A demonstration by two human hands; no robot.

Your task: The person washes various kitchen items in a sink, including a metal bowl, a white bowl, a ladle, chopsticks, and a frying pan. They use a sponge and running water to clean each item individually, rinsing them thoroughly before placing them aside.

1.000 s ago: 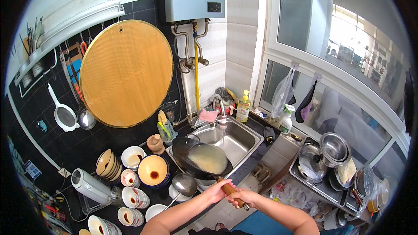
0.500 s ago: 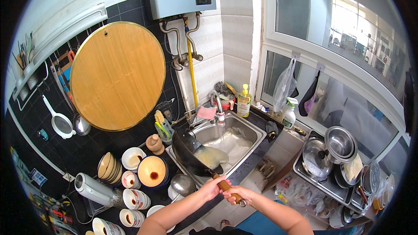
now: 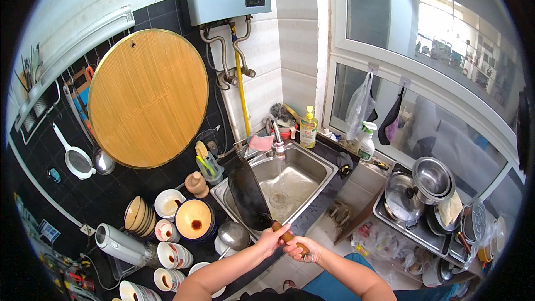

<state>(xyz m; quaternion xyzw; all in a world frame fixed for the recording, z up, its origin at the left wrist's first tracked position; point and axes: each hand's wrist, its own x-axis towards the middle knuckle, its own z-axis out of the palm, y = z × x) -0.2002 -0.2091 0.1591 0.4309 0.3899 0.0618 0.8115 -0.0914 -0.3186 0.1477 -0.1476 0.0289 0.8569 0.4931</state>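
Both my hands grip the wooden handle (image 3: 287, 238) of a black wok (image 3: 246, 192). My left hand (image 3: 273, 241) closes round the handle nearer the wok, and my right hand (image 3: 302, 248) holds it toward its ringed end. The wok is tipped steeply on its side over the left part of the metal sink (image 3: 320, 177), its dark underside facing left and its inside mostly hidden. Cloudy liquid lies in the basin around the drain. From the faucet (image 3: 275, 134) a thin stream of water runs down into the sink.
Left of the sink stand stacked bowls (image 3: 195, 217), a ladle (image 3: 234, 235), a wooden pestle-like piece (image 3: 196, 184) and a white appliance (image 3: 120, 241). Behind it are a yellow soap bottle (image 3: 308, 128) and a pink sponge (image 3: 261, 143). Metal pots (image 3: 404, 198) sit on a tray at right.
The wok has tilted further onto its side, and the cloudy liquid that was in it has poured into the sink. Both hands still hold the handle.
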